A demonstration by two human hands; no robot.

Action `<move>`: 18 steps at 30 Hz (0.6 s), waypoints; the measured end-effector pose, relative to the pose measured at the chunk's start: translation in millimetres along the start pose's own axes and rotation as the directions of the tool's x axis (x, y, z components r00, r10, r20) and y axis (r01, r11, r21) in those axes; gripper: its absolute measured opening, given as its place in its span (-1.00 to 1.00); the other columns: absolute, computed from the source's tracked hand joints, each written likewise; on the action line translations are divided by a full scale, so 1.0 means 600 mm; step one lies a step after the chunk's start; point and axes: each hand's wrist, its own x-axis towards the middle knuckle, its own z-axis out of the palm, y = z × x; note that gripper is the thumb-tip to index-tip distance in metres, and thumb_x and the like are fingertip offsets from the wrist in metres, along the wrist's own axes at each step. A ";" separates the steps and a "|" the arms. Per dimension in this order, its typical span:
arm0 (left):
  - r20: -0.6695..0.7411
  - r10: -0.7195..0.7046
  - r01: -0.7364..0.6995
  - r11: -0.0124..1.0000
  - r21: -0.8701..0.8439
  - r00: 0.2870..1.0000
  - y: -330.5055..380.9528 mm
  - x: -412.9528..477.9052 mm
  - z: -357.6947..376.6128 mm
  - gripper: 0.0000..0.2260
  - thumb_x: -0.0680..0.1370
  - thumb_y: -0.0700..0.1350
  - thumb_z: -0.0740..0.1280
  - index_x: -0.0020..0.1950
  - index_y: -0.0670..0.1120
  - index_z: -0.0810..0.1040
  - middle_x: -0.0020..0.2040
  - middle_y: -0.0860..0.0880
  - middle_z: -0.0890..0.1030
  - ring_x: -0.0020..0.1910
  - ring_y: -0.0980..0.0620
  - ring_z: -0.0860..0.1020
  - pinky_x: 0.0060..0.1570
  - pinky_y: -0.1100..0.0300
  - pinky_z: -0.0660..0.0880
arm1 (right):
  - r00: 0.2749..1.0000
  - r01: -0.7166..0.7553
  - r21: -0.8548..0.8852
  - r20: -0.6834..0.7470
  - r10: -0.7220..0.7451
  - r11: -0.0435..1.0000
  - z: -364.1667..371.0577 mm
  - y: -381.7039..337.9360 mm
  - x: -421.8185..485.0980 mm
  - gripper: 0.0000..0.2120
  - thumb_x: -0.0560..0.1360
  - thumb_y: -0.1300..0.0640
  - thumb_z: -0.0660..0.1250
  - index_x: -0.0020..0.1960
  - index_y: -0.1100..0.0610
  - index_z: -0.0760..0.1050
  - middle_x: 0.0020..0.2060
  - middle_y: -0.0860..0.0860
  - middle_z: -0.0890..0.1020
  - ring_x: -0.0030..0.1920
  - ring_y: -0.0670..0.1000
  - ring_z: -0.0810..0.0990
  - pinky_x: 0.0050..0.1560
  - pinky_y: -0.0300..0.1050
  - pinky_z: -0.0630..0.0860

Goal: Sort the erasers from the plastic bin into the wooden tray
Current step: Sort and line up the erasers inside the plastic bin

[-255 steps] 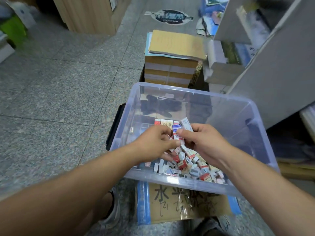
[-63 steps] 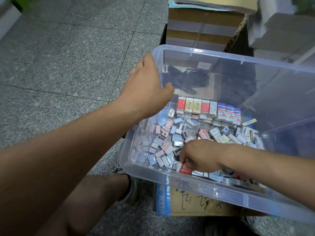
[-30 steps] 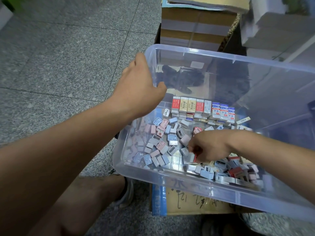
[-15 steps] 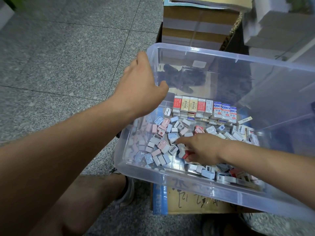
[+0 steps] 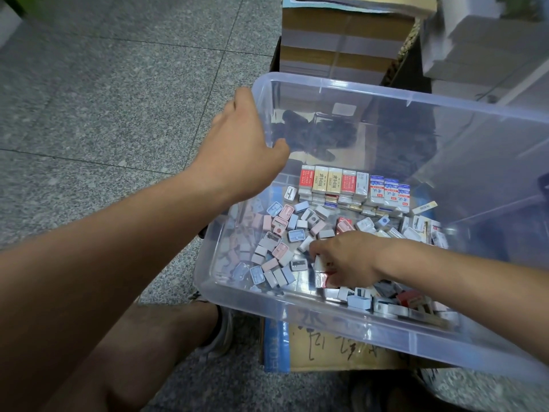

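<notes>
Dozens of loose erasers (image 5: 285,233) lie scattered over the bottom of the bin (image 5: 386,96), pink, blue and white ones mostly on its left half, more heaped along its near wall. My right hand (image 5: 347,260) is down in the middle of them, knuckles up, fingers curled onto the pile. Pieces crowd it on every side, and a white one and a red one show just under my fingertips, but I cannot tell whether I pinch either. Beyond that hand, toward the far wall, a row (image 5: 353,184) of boxed erasers stands upright, red, tan and blue-white. My left hand (image 5: 240,144) grips the bin's left rim near the far corner, thumb inside the wall, fingers outside. The bin sits on a carton (image 5: 326,349) with handwriting on it. Grey speckled floor (image 5: 118,99) spreads to the left, and stacked boxes (image 5: 341,40) stand beyond the bin. My shoe (image 5: 222,331) shows just left of the carton.
</notes>
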 end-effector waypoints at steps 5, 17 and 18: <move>-0.012 0.001 -0.002 1.000 -0.004 1.000 -0.001 0.001 0.001 -0.58 0.57 0.02 0.35 0.32 -0.10 0.30 0.18 -0.06 0.45 0.13 -0.08 0.46 -0.01 0.07 0.33 | 0.999 0.030 0.016 0.019 -0.030 0.999 0.001 0.003 0.001 -0.43 0.58 0.00 0.35 0.50 0.02 0.18 0.22 0.08 0.55 0.13 0.14 0.53 0.08 0.04 0.50; -0.015 0.005 -0.005 1.000 0.000 1.000 -0.001 0.001 0.002 -0.57 0.56 0.02 0.35 0.33 -0.10 0.29 0.18 -0.05 0.45 0.14 -0.08 0.46 0.00 0.06 0.34 | 0.993 0.096 0.195 0.047 -0.107 0.976 0.009 0.017 0.013 -0.48 0.61 0.00 0.34 0.52 -0.11 0.28 0.07 -0.12 0.53 0.02 -0.01 0.50 -0.04 -0.16 0.40; -0.016 0.007 -0.007 1.000 0.006 1.000 -0.001 0.001 0.002 -0.56 0.56 0.02 0.34 0.34 -0.11 0.29 0.19 -0.06 0.45 0.14 -0.09 0.46 0.01 0.06 0.34 | 0.994 0.097 0.206 0.028 -0.105 0.974 0.010 0.017 0.015 -0.51 0.60 0.01 0.36 0.49 -0.09 0.31 0.00 -0.15 0.52 -0.04 -0.05 0.50 -0.13 -0.24 0.37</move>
